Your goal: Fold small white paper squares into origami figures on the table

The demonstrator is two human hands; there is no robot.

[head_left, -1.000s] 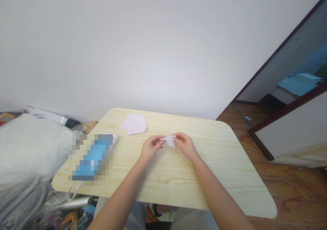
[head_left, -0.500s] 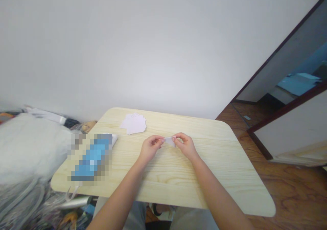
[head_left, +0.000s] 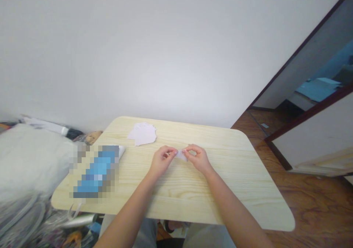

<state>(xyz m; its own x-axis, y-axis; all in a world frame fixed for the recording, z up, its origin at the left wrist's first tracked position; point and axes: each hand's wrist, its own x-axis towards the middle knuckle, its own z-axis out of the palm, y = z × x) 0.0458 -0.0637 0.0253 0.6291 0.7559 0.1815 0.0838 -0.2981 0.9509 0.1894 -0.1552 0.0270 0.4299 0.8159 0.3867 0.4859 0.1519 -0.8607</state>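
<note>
A small piece of white paper (head_left: pixel 181 155) is held above the middle of the table between both hands. My left hand (head_left: pixel 162 161) pinches its left end with thumb and forefinger. On the other side, my right hand (head_left: pixel 198 158) pinches it near the top edge, its fingertips close to those of the left. The lower part of the paper hangs visible between them. Farther back and to the left lies a loose pile of pale paper pieces (head_left: pixel 145 134) with ragged edges.
The light wood-grain table (head_left: pixel 234 189) stands against a white wall (head_left: pixel 176 49). At its left side lies a blurred-out blue object (head_left: pixel 97 171) with a white cable. Left of the table are a fluffy white cushion (head_left: pixel 33 160) and plastic-wrapped clutter (head_left: pixel 33 222).
My right hand's fingertips have slid left along the paper, closer to the left hand's. Less of the paper's top edge shows between them. The view has shifted slightly.
</note>
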